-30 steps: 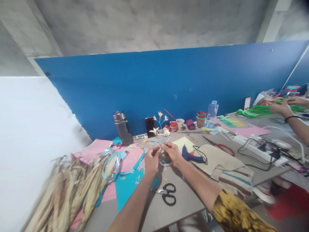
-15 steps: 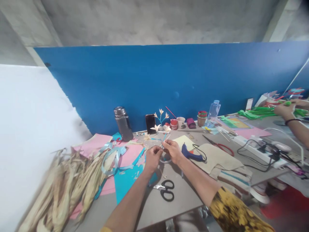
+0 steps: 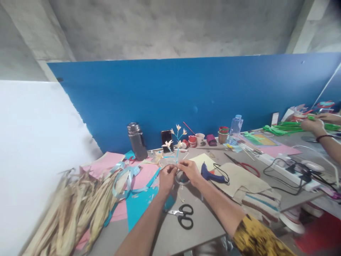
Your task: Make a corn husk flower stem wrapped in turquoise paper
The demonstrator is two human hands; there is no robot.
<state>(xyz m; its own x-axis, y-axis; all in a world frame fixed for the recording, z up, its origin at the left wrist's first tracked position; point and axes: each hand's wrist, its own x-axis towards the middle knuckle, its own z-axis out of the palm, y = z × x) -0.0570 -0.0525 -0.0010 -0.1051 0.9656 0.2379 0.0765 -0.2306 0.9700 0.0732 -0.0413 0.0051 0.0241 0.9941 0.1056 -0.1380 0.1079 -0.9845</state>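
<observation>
Fingertips of my left hand (image 3: 167, 178) and my right hand (image 3: 190, 171) are pinched together around the lower end of an artificial flower branch (image 3: 177, 153). It stands upright, with a blue-wrapped stem and several cream blossoms; the stem's bottom is hidden by my fingers. Just below my hands lies a round, pale ring-shaped object (image 3: 183, 183), partly covered. Black-handled scissors (image 3: 182, 213) rest on the table nearer to me. A blue glue gun (image 3: 213, 175) lies to the right of my right hand.
Dried corn husks (image 3: 71, 209), pink and blue paper (image 3: 141, 202) and light-blue ribbon (image 3: 129, 181) cover the left side. A flask (image 3: 137, 142) and phone (image 3: 167, 138) stand behind. To the right are red-handled scissors (image 3: 249, 167), a power strip (image 3: 285, 170) and a co-worker's hands (image 3: 314, 126).
The flower branch has shifted slightly left and stands more upright between my fingers. My view has tilted up a little, so everything sits lower in the picture. Both hands keep their pinch.
</observation>
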